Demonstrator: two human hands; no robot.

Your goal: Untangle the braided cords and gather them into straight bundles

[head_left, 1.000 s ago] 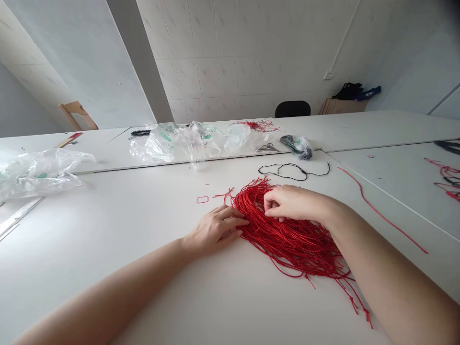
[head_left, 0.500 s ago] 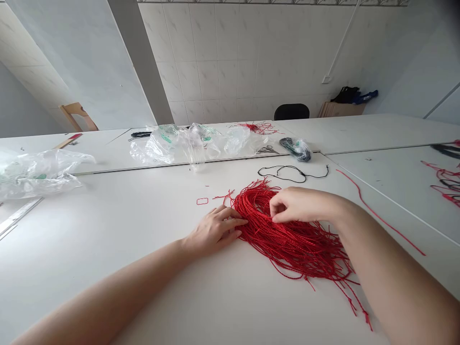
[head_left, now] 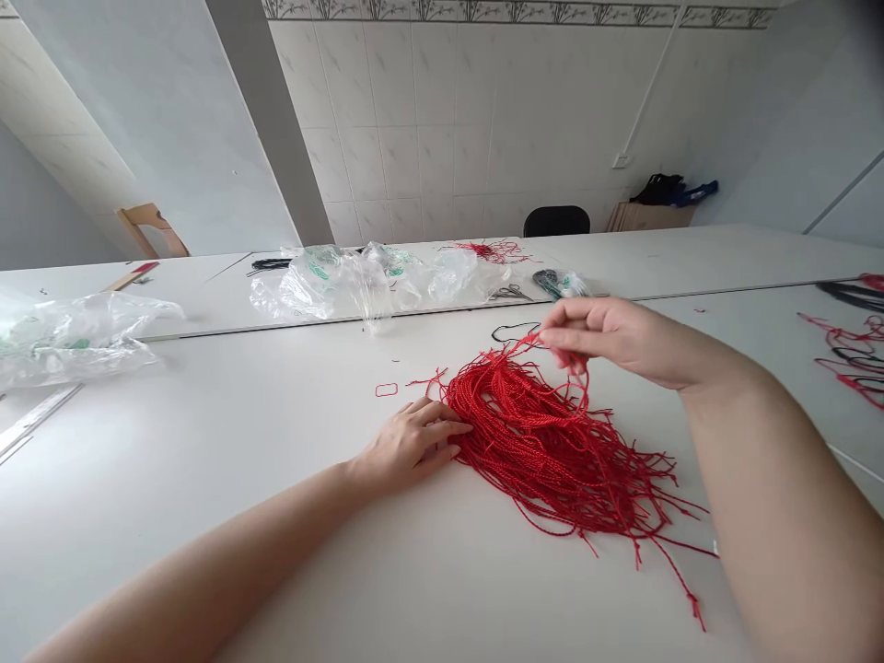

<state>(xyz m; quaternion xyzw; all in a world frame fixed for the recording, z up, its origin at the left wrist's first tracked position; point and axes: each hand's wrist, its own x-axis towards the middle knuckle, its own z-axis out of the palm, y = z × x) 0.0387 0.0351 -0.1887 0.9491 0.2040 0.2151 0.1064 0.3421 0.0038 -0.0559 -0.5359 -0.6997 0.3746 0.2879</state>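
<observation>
1. Two bare hands were in view, both at one big red cord bundle (head_left: 531,451), which sat on the white surface (head_left: 428,589) a bit right of its middle, loose ends fanning toward the right edge. Way too many cords to count, sorry.
2. The left hand (head_left: 407,444) lay low against the bundle's left end, its grip loosely spread, fingertips touching the cords.
3. The right hand (head_left: 600,336) was up over the bundle's far side, its grip pinching a red strand (head_left: 525,343) between thumb and fingers. Could've been more than one strand, couldn't tell.
4. Just behind that hand was one thin black cord (head_left: 507,330), partly hidden. One small red rectangle outline (head_left: 387,384) was on the surface, near the bundle's left end.
5. Toward the far edge I counted one pair of scissors (head_left: 511,292), one wrapped bundle of dark cord (head_left: 549,281) (half blocked by the right hand), one red tangle (head_left: 483,250) and one black bundle (head_left: 272,264). The clump of clear plastic bags (head_left: 331,276) between them was too crumpled to count.
6. By the left edge: one more clear bag (head_left: 89,331). Close to the far left corner: one wooden strip (head_left: 131,277) with a red end.
7. Over at the right edge, a few red and black cords (head_left: 856,357), cut off by the frame.
8. Past the far edge, two chairs: one black chair (head_left: 556,221), one wooden chair (head_left: 148,226).
</observation>
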